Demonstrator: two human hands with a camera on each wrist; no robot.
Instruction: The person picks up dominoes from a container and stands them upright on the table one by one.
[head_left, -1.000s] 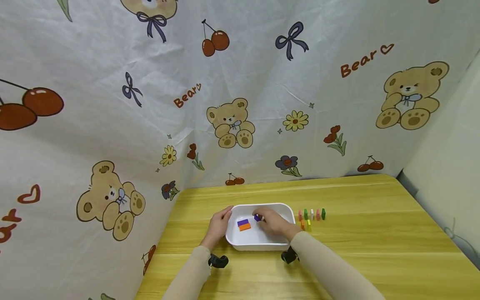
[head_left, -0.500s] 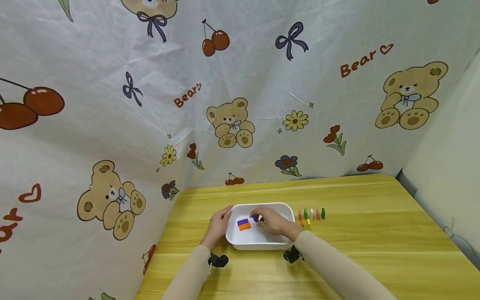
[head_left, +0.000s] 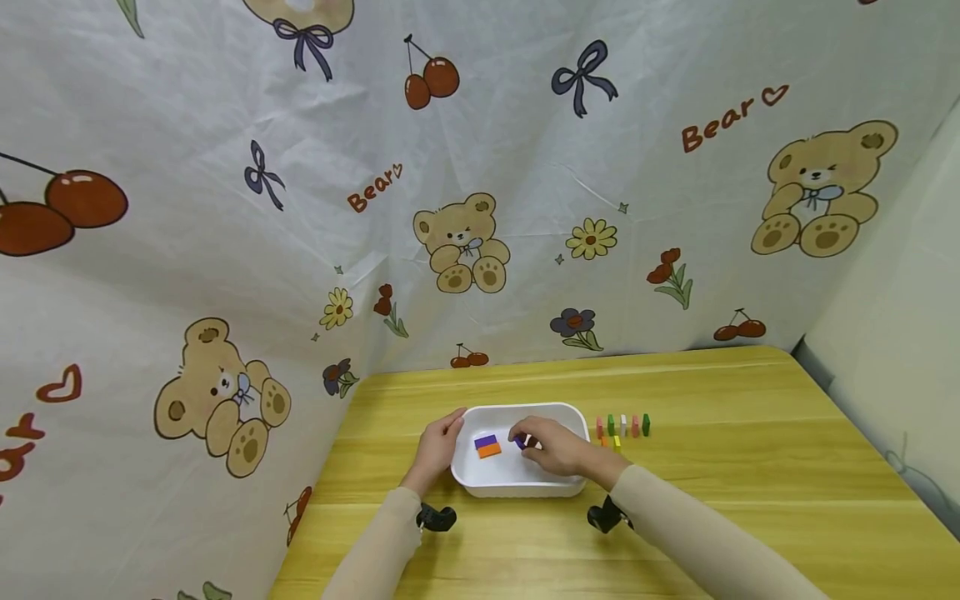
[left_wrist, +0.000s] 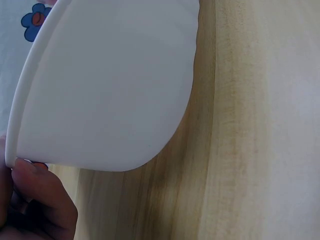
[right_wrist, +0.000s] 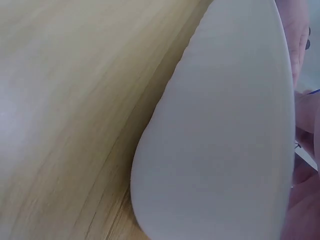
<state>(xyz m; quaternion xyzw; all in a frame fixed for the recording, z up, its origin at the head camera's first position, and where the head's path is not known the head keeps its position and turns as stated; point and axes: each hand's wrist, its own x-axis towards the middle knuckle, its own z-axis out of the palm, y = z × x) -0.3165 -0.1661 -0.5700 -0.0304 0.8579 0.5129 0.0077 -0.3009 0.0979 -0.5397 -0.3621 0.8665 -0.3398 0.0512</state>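
A white plastic tub [head_left: 517, 492] stands on the wooden table. My left hand [head_left: 435, 448] grips its left rim, with thumb and fingers pinching the rim in the left wrist view. Over the inside of the tub, my right hand [head_left: 557, 447] pinches a small purple block [head_left: 519, 443] between thumb and fingers; part of it is hidden. Left of that hand, a purple block [head_left: 485, 441] and an orange block [head_left: 490, 451] lie flat side by side on the tub's floor. The tub's wall [right_wrist: 225, 125] covers most of the right wrist view.
Right of the tub, several small blocks stand upright in a row, among them a white block [head_left: 623, 426] and a dark green block [head_left: 647, 425]. A yellow block [head_left: 617, 443] stands in front of them, beside an orange one. A patterned cloth [head_left: 517, 167] hangs behind the table.
My right hand shifted slightly left, then back right and a little lower, still holding the purple block. The left hand stays at the rim, and the lying blocks have not moved.
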